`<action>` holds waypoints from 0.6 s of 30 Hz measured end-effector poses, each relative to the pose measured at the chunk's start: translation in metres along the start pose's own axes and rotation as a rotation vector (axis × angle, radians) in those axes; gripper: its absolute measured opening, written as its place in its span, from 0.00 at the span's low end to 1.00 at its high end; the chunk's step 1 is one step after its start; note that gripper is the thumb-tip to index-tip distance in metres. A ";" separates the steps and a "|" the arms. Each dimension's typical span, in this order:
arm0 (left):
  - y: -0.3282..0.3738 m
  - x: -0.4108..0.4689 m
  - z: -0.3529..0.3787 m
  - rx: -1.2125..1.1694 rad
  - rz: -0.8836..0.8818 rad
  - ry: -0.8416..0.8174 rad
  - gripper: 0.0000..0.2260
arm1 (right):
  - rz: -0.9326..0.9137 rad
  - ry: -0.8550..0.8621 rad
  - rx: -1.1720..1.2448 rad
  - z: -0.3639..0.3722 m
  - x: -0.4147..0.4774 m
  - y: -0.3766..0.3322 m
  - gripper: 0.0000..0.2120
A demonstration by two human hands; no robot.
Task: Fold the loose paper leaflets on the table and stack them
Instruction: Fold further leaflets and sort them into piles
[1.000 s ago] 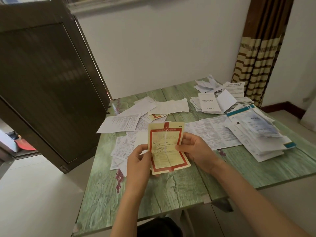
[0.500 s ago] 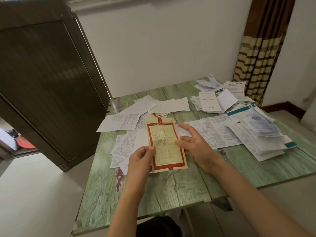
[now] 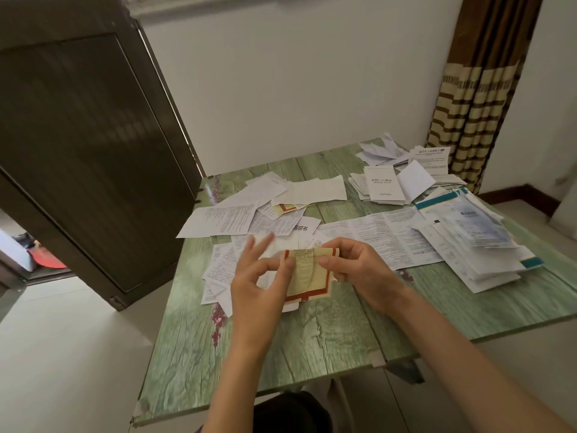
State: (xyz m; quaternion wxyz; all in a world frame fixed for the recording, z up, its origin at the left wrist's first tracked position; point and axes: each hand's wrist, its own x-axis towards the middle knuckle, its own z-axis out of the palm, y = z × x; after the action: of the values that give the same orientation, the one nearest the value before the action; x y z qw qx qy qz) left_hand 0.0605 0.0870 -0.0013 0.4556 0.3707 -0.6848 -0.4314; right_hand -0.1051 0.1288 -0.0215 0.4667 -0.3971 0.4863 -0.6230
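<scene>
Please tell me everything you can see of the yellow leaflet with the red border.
The yellow leaflet is thin printed paper with a red border, its far part folded over toward the person. The left hand pinches its left far corner, the right hand its right one. It hangs over white papers on the green table.

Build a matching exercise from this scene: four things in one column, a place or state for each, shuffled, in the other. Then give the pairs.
1. red-bordered leaflet
2. vivo booklet
3. striped curtain
4. long printed sheet

A. hangs at far right
B. lies unfolded on the table
C. pinched by left hand and right hand
D. tops a far stack

Pairs: 1-C, 2-D, 3-A, 4-B.
</scene>
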 end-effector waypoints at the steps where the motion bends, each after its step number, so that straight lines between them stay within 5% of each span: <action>1: 0.002 -0.001 0.000 -0.097 -0.041 -0.006 0.07 | -0.004 -0.004 0.005 0.000 0.000 0.000 0.07; 11: 0.007 0.000 0.005 -0.240 -0.292 -0.005 0.03 | 0.027 -0.040 0.014 0.000 0.000 0.001 0.10; 13: 0.005 0.000 0.005 -0.259 -0.348 -0.057 0.09 | 0.039 -0.066 0.024 -0.001 0.000 0.000 0.13; 18: 0.005 -0.004 0.013 -0.252 -0.366 -0.122 0.07 | 0.084 -0.218 0.083 -0.001 -0.001 -0.002 0.06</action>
State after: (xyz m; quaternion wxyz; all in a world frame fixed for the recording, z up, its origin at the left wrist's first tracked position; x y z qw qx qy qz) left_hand 0.0492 0.0956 -0.0011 0.3704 0.4020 -0.5731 -0.6106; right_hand -0.1063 0.1299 -0.0198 0.5585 -0.4223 0.4226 -0.5755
